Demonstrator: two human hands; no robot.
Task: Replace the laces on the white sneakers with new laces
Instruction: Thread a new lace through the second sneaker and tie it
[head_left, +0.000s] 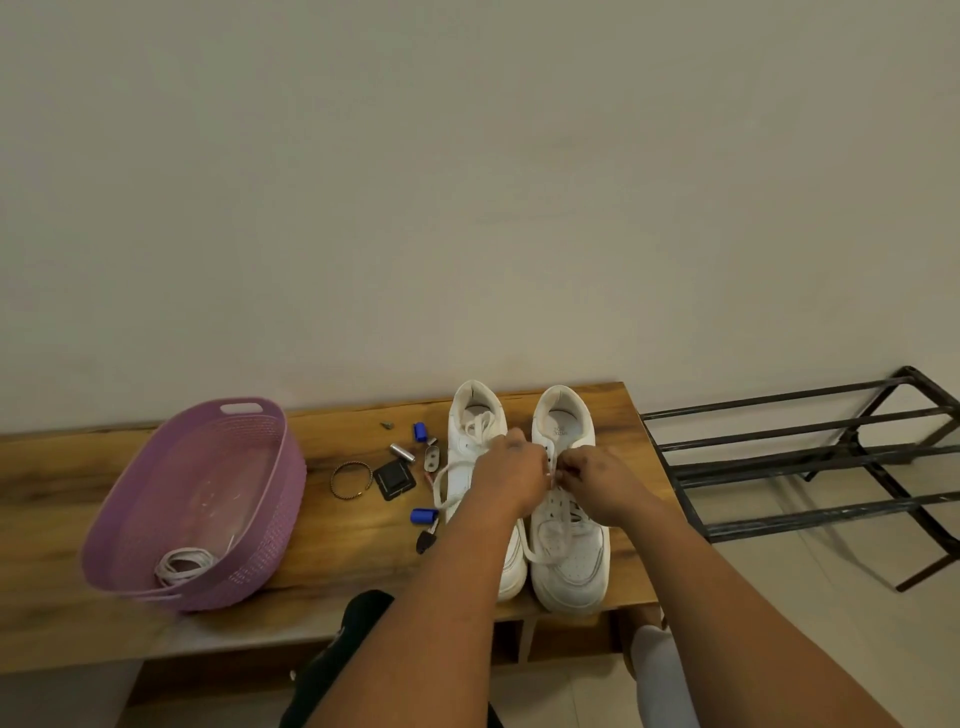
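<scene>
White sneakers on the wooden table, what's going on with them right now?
A person works on the lace of the right-hand white sneaker: left hand and right hand pinch it at the eyelets. The other white sneaker stands beside it, its lace loose. A coil of white laces lies in the purple plastic basket on the wooden table.

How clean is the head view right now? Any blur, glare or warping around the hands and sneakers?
Head view: soft, even light, no harsh glare on the wooden table; both hands, left hand and right hand, look slightly blurred over the right sneaker, so the lace grip is unclear; wide-angle bending curves the purple basket and metal rack.
</scene>
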